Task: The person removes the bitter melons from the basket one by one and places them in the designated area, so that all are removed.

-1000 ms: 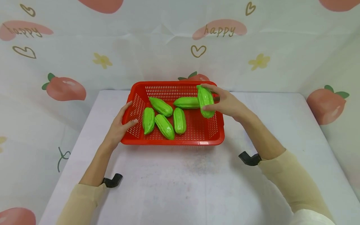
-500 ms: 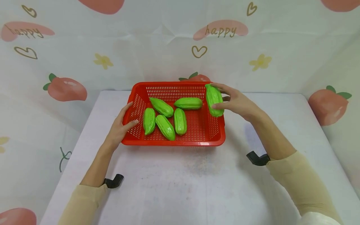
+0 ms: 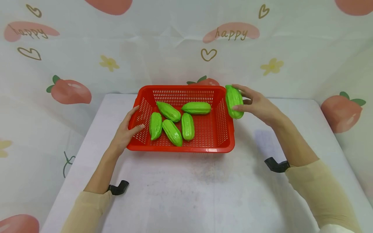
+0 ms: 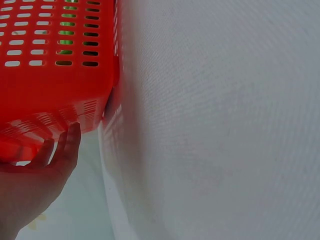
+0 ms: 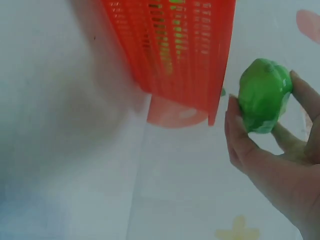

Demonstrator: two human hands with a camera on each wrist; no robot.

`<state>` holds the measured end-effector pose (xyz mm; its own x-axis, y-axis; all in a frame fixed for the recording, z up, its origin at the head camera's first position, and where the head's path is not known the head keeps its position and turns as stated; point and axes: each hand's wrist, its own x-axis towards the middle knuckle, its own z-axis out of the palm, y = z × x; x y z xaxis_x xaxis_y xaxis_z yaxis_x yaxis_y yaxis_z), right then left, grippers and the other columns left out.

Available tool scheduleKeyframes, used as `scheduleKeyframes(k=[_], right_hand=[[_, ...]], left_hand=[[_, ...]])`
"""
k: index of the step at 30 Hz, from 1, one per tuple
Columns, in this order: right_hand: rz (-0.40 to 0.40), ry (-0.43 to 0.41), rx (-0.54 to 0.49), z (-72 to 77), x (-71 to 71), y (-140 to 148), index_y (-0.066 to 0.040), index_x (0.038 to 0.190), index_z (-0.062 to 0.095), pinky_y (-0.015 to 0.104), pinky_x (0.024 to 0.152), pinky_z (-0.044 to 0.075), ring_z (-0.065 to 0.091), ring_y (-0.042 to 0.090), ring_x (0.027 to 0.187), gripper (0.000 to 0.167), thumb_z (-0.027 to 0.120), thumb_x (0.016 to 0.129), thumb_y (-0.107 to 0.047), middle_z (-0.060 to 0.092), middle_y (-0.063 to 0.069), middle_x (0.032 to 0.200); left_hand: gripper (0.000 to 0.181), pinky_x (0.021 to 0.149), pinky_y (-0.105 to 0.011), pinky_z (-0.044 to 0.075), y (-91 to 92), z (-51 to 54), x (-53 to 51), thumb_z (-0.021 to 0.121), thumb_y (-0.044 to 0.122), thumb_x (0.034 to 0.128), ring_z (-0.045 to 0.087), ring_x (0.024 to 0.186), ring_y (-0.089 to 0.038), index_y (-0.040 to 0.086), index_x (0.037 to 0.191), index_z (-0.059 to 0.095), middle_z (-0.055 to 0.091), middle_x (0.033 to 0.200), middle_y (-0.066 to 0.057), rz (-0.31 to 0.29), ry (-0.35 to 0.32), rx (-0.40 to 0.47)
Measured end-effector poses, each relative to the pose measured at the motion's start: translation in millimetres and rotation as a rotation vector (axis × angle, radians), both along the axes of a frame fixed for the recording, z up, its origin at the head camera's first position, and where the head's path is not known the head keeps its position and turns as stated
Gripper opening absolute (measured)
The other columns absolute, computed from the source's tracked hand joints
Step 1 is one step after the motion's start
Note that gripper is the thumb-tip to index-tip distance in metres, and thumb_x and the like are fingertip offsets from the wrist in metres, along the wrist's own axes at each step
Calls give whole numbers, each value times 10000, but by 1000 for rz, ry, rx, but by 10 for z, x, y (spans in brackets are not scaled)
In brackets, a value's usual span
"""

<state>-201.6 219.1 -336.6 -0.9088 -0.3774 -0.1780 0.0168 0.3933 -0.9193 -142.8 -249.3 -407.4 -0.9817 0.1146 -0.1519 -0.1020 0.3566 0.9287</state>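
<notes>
Right hand [image 3: 258,104] pinches one green gourd [image 3: 233,100], now shifted rightward over the right rim of the red basket [image 3: 180,149], right of frame centre; judged a removal under way. Five other gourds [image 3: 187,127] remain inside; left hand [image 3: 123,132], fingers spread, touches its left end

A table nook enclosed by cloth; whether in a home or a studio cannot be told. Creased white cloth [image 3: 151,38] printed with red fruit [image 3: 71,92], yellow flowers [image 3: 272,66], hearts [image 3: 209,55] and "happy" lettering [image 3: 231,34] surrounds a white table [image 3: 175,191].
</notes>
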Motion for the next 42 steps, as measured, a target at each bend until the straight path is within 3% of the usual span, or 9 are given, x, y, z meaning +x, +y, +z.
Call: scheduleKeyframes(k=[6,11,18,28,31,35,38,42], right_hand=[[-53,3,56,24,8,149,-354,1535,350,233,905,476,470,258,1296,717,716,919,-317,443,67,1450],[-85,4,85,10,13,274,-394,1533,334,231,914,457,478,255,1283,725,715,920,-334,429,82,1465],[-137,-20,144,-41,8,426,-443,1540,284,433,1025,392,420,284,1339,755,706,916,-389,356,125,1534],[-190,-35,177,-129,-67,588,-477,1543,238,555,1081,348,375,332,1373,763,682,924,-424,284,164,1577],[-209,-29,178,-167,-81,631,-477,1546,223,526,1068,358,422,301,1325,771,679,926,-426,288,165,1570],[-215,-12,160,-213,-85,660,-448,1553,234,265,973,439,481,230,1243,777,689,924,-410,319,176,1540],[-206,-13,157,-262,-82,683,-424,1559,241,133,850,453,488,224,1229,779,690,924,-407,323,184,1533],[-196,-25,190,-354,-78,729,-425,1562,235,162,880,452,464,279,1268,783,683,921,-439,307,189,1550]], left_hand=[[708,937,-359,512,10,0,3,568,221,991,420,1283,-295,385,1575,202,313,1558,-57,1,3,9],[707,942,-374,509,7,8,6,566,225,992,418,1281,-290,388,1575,200,309,1560,-55,-3,4,7],[708,976,-458,487,-1,13,1,566,230,992,415,1282,-294,384,1577,198,308,1560,-60,-4,1,0],[688,947,-379,511,18,52,-24,560,249,994,422,1283,-281,385,1573,214,321,1555,-54,-8,15,1],[688,935,-355,516,10,68,-39,563,257,995,422,1283,-283,378,1575,213,321,1555,-59,-13,20,-5],[688,924,-344,519,-11,70,-40,560,258,998,418,1280,-288,378,1576,208,318,1554,-63,-9,22,-17],[684,924,-343,517,-17,47,-19,557,250,1001,414,1279,-282,383,1575,209,311,1559,-57,-4,21,-9],[685,924,-343,518,-9,7,14,559,248,1000,415,1277,-276,382,1575,211,316,1557,-57,-3,14,9]])
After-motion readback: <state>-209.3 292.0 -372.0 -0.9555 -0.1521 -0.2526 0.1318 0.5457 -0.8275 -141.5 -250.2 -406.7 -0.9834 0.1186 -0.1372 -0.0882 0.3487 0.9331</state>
